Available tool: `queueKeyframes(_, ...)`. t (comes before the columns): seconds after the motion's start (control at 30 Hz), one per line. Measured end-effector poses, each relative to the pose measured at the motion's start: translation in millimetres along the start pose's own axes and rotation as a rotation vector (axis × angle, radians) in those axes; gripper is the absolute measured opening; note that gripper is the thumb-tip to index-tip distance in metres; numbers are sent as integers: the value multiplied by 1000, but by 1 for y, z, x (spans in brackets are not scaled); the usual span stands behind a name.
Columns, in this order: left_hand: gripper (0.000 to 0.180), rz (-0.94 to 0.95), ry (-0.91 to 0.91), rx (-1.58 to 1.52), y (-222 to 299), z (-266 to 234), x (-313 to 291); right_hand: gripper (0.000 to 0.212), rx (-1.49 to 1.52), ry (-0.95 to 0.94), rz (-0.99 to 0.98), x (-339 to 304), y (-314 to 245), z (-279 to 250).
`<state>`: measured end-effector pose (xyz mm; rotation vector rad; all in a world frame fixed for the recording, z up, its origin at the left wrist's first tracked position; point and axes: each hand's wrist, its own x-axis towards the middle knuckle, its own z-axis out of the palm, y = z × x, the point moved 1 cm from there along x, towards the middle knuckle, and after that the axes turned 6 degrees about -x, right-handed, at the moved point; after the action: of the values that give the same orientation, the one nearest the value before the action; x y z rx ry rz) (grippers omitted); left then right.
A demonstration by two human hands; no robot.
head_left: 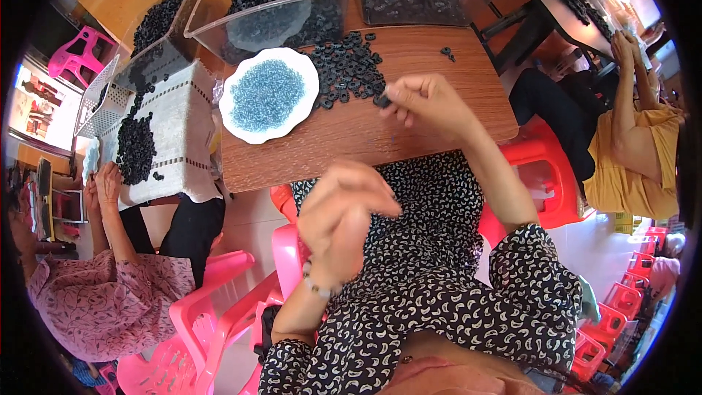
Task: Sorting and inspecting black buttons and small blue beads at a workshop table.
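Note:
My right hand point(428, 104) is over the brown table point(439, 58), thumb and fingers pinched on a small black plastic part point(382, 101). That part is at the near right edge of a loose pile of similar black parts point(347, 66). Closer to my body, my left hand point(344, 212) is raised above my lap, with a beaded bracelet at the wrist. Its fingers are curled in and slightly blurred, and whatever they may hold is hidden. Left of the pile, a white scalloped plate point(311, 113) carries many tiny clear-blue pieces.
Clear bins point(270, 22) of black parts line the far side. Two small black pieces point(448, 53) lie apart at the table's right. A co-worker sits at a cloth-covered table point(186, 117) on the left, and another person in yellow point(636, 153) is on the right. A pink chair point(212, 307) stands close by.

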<state>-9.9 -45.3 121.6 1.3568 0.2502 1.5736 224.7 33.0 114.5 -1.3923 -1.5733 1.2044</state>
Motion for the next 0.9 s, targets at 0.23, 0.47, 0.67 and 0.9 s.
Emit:
queueKeyframes(0.23, 61, 217, -261, -633, 65, 25, 5, 38, -231, 222, -261, 58, -44, -72)
queueKeyframes(0.47, 48, 263, -169, -596, 63, 33, 2, 23, -73, 544, -203, 130, -78, -138)
queueKeyframes(0.67, 48, 241, -229, -611, 60, 27, -5, 25, -115, 580, 9, 146, -76, -136)
queueKeyframes(0.9, 47, 161, -292, -554, 75, 8, 2, 29, 3, 129, -660, 156, -39, -167)
